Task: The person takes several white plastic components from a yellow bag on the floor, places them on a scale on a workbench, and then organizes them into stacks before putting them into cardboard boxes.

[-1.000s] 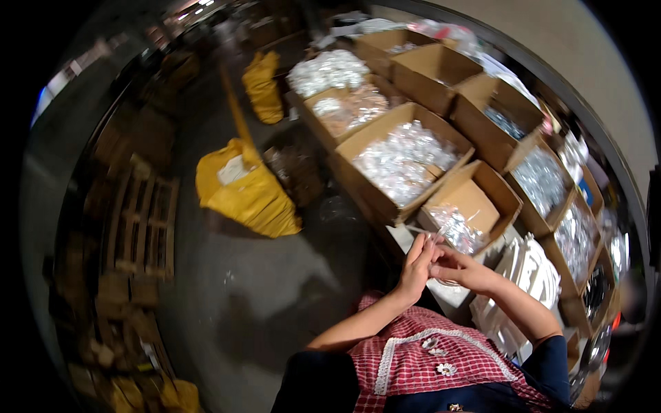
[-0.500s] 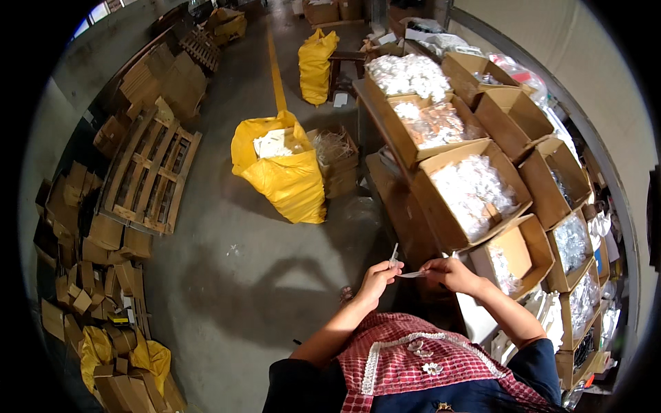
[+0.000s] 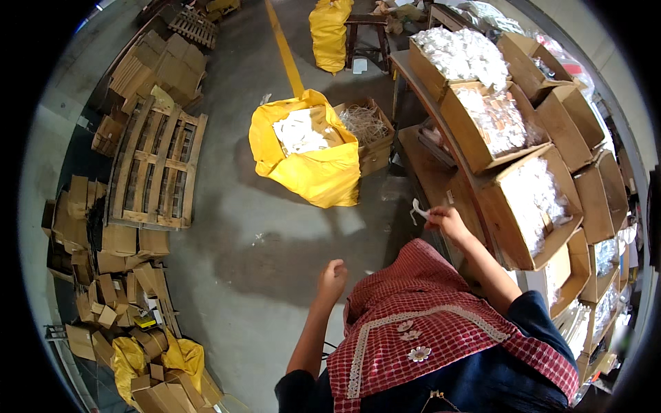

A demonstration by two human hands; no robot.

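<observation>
The right fingers (image 3: 434, 219) pinch a thin, bent white strip (image 3: 417, 208).

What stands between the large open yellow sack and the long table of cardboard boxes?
An open cardboard box holding tangled pale strips stands between the yellow sack and the table, close beside the sack, as the head view shows.

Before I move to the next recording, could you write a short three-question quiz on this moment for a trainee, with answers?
1. Which hand holds the thin white piece?
2. True or false: the wooden pallet lies left of the large open yellow bag.
3. The person's apron is: (a) plain green, (b) red checked with pale trim, (c) striped blue.

Key: 1. The right hand. 2. True. 3. b.
</observation>
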